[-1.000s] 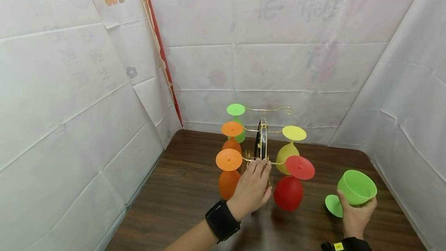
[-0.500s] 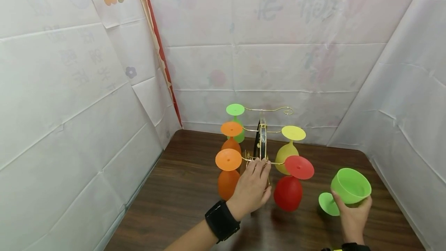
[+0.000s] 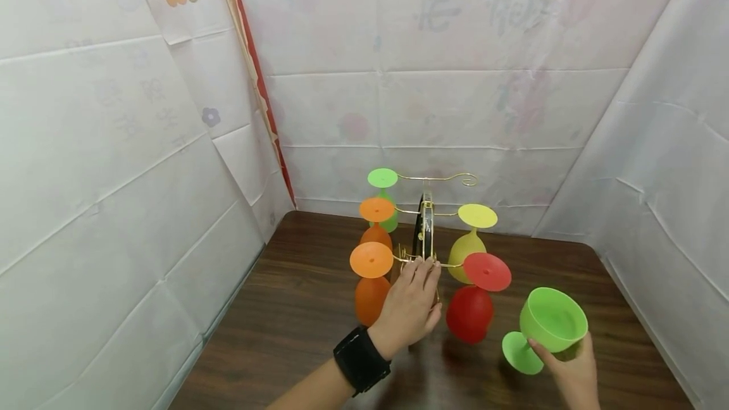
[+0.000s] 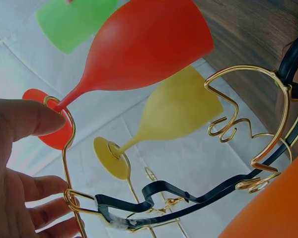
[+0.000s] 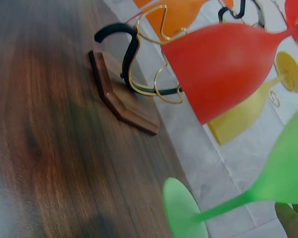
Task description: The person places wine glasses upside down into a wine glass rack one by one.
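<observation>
My left hand [image 3: 407, 302] holds the near end of a gold-and-black wine glass rack [image 3: 427, 223], its fingers at the wire in the left wrist view. Upside down on the rack's arms hang two orange goblets [image 3: 373, 301], a green goblet [image 3: 383, 178], a yellow goblet [image 3: 468, 253] and a red goblet [image 3: 470, 315]. Off to the right, my right hand [image 3: 572, 372] grips another green goblet [image 3: 552, 320] by its bowl. That goblet tilts with its mouth upward and its foot toward the rack. In the right wrist view its stem and foot show below the red goblet.
The rack's wooden base [image 5: 124, 106] stands on a dark wood-grain table [image 3: 302, 347]. At the far right end of the rack, a curled wire arm [image 3: 468, 179] bears no goblet. White printed sheets [image 3: 455, 100] enclose the table at the back and sides.
My right hand has carried the green goblet leftward and slightly nearer to me, closer to the red goblet. My left hand has stayed at the rack.
</observation>
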A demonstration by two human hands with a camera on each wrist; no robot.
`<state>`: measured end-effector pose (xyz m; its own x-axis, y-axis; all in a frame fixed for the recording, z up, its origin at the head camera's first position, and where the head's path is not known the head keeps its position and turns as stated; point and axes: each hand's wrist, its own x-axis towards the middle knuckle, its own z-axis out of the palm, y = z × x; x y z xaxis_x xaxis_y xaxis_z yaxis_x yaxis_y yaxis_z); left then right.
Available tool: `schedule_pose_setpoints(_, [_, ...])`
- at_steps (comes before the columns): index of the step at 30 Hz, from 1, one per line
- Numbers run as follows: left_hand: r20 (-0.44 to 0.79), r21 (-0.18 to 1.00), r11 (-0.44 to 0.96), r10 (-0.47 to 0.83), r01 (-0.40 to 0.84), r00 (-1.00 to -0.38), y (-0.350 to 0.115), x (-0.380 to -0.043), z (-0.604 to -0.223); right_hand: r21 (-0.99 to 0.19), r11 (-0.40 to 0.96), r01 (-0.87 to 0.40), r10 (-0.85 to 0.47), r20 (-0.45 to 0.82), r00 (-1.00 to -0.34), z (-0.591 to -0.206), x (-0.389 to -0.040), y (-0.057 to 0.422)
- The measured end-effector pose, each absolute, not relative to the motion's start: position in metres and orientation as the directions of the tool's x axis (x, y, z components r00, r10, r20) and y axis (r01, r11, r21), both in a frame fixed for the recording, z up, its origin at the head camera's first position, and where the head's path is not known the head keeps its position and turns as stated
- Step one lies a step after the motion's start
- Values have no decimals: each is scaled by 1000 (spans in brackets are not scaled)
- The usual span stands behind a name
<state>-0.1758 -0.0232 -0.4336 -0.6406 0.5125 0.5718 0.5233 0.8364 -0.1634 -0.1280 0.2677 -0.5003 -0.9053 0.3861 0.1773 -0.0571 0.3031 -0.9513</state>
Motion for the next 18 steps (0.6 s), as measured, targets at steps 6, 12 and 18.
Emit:
schedule_pose_setpoints(6, [585, -128, 829, 506, 544, -634, -25, -178, -436, -935, 311, -172, 229, 250, -941, -496, -107, 261])
schedule_pose_setpoints(12, [613, -61, 816, 485, 575, -623, -26, -181, -438, -936, 280, -213, 164, 265, -950, -493, -97, 255])
schedule_pose_setpoints(18, [632, -4, 798, 468, 602, -617, -27, -181, -441, -913, 347, -213, 141, 276, -951, -490, -88, 248])
